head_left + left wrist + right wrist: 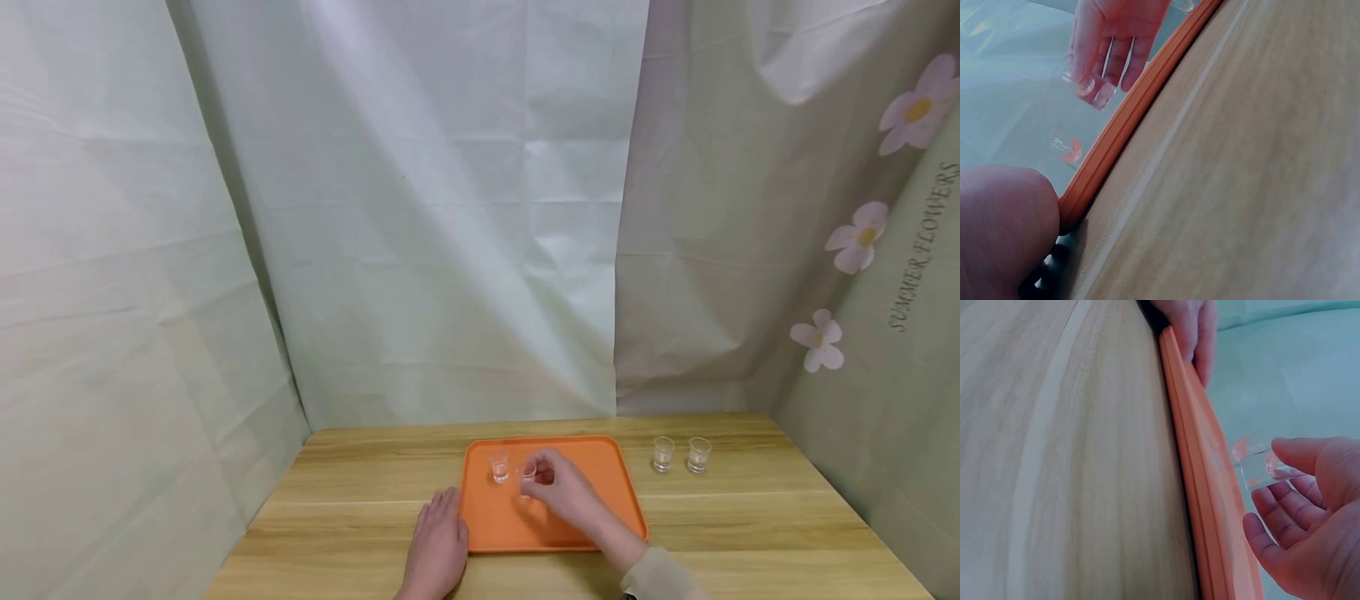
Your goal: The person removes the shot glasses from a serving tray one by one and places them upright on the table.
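My right hand (567,497) pinches a small clear shot glass (1257,471) between thumb and fingers over the orange tray (495,527). To the left of it, a second shot glass (498,467) stands upright on the tray. At the tray's left edge my left hand (437,547) rests with its fingers straight, the thumb side against the rim. The left wrist view shows part of this hand (1007,228) close by the tray rim (1129,122), and the right hand's fingers at the held glass beyond.
Two more clear shot glasses (663,455) stand side by side on the wooden table (735,517), right of the tray. Pale sheeting (450,250) hangs behind the table and on both sides, with printed flowers (857,237) on the right.
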Demonstrator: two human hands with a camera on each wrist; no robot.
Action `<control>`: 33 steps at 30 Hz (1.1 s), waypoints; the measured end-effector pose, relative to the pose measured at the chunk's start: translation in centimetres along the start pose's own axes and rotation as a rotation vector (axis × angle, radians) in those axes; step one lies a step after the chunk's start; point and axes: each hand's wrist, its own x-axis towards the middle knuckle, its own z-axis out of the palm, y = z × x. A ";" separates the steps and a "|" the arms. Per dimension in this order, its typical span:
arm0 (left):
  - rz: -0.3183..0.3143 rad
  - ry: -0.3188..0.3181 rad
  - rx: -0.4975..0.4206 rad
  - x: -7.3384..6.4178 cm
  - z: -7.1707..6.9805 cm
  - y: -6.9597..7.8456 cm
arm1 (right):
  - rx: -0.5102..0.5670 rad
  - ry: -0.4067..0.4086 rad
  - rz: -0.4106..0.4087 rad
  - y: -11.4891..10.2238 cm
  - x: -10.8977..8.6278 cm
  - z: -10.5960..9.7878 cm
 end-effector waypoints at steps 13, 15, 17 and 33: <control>0.005 0.003 -0.004 0.7 0.1 0.1 | -0.020 0.070 0.010 -0.3 -1.3 -3.4; 0.011 0.011 -0.003 0.8 0.2 0.1 | -0.015 0.081 0.009 -0.2 -1.6 -3.8; 0.022 0.021 -0.003 0.8 0.2 0.1 | -0.006 0.094 0.003 -0.3 -1.9 -4.3; 0.047 0.037 0.000 0.2 0.4 -0.6 | -0.017 0.204 0.048 0.8 -4.6 -7.5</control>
